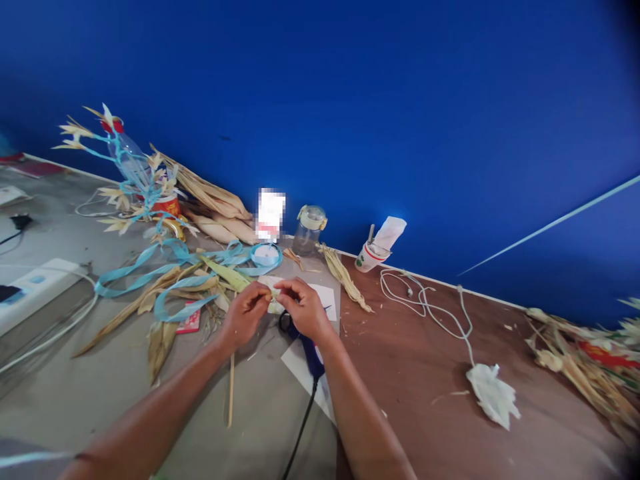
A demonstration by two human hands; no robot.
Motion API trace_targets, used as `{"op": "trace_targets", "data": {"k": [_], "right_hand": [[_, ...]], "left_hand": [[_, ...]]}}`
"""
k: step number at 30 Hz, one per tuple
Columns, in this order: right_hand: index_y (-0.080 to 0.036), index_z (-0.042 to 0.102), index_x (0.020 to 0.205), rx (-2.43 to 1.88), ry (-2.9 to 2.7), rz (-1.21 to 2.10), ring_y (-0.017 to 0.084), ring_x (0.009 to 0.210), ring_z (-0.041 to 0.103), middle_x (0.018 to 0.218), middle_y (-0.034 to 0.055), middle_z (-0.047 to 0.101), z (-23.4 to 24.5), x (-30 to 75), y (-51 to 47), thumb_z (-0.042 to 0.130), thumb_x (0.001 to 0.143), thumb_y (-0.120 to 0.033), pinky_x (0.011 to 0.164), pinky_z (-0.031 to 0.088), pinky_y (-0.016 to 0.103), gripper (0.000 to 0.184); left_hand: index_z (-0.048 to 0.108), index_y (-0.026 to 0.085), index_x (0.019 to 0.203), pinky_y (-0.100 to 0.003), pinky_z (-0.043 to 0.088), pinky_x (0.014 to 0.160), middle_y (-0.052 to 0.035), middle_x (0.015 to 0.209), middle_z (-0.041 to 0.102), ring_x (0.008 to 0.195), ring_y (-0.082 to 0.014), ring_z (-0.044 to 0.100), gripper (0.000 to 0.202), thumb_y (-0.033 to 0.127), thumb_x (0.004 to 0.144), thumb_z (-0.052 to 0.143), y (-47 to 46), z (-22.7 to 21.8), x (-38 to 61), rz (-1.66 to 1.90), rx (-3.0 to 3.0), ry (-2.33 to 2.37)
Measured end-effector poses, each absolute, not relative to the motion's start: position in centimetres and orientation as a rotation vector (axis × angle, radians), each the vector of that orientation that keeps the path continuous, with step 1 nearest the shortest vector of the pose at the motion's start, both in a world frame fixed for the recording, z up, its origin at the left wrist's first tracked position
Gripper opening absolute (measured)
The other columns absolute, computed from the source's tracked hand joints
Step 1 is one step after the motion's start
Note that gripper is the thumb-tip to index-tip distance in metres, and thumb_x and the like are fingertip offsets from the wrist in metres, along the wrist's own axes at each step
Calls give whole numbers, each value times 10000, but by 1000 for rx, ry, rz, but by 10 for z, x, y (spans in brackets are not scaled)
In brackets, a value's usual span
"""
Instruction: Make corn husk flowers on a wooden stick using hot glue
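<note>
My left hand (250, 307) and my right hand (303, 307) meet over the middle of the table, both closed in a pinch. Between the fingertips is a small pale piece of corn husk (273, 297), mostly covered by the fingers. Under my right hand lies a dark blue glue gun (313, 360) with a black cord, partly hidden by the wrist. White paper (325, 297) shows behind the hands, and another sheet lies beneath the glue gun. Left of my left hand are dry husks (163, 350), a green husk (225, 272) and loops of light blue ribbon (175, 297).
A thin stick (231, 393) lies near my left forearm. Behind stand a clear jar (309, 230), a paper cup (371, 257) and a bottle with blue-stemmed husk flowers (133, 160). A power strip (37, 293) is at left; a white cable (440, 313) curls at right.
</note>
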State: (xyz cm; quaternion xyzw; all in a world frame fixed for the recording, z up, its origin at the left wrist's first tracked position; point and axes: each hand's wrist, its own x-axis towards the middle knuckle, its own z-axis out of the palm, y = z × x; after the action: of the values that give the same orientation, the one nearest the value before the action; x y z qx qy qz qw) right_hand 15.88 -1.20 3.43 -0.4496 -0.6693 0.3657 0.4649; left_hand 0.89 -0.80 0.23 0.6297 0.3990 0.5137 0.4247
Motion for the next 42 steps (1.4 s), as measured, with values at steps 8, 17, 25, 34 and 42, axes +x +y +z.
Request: {"op": "trace_targets", "data": {"k": [8, 17, 25, 34, 42], "right_hand": [[-187, 597, 743, -1145, -1778, 746, 134, 736, 539, 734, 4, 567, 37, 156, -13, 520, 812, -188, 706, 410, 231, 103], [-181, 567, 663, -1191, -1833, 699, 126, 672, 512, 652, -3, 525, 36, 154, -14, 448, 856, -218, 646, 386, 230, 229], [-183, 619, 915, -1187, -1547, 907, 128, 669, 530, 752, 8, 584, 29, 160, -11, 508, 800, -249, 611, 424, 223, 173], [-184, 629, 793, -1184, -1625, 866, 131, 702, 553, 765, 12, 609, 31, 153, -13, 534, 784, -237, 661, 435, 232, 109], [-183, 592, 752, -1274, -1740, 759, 132, 665, 533, 695, 1, 586, 32, 155, -13, 485, 793, -213, 621, 417, 230, 118]], "left_hand": [[565, 166, 698, -239, 361, 552, 15, 668, 476, 593, -106, 446, 121, 229, 794, 526, -8, 6, 10, 1278, 1580, 960], [571, 177, 717, -272, 407, 660, -24, 738, 534, 713, -144, 500, 107, 188, 791, 493, -6, 3, 4, 1311, 1895, 1041], [541, 174, 686, -231, 364, 550, 9, 694, 473, 596, -104, 439, 101, 209, 774, 506, -7, 2, 9, 1309, 1538, 1046], [569, 164, 687, -223, 342, 533, 29, 635, 465, 556, -89, 421, 124, 247, 774, 543, -8, 5, 12, 1243, 1466, 988], [579, 162, 727, -234, 381, 576, 6, 687, 503, 625, -109, 465, 123, 250, 799, 531, -8, 1, 11, 1241, 1576, 1004]]}}
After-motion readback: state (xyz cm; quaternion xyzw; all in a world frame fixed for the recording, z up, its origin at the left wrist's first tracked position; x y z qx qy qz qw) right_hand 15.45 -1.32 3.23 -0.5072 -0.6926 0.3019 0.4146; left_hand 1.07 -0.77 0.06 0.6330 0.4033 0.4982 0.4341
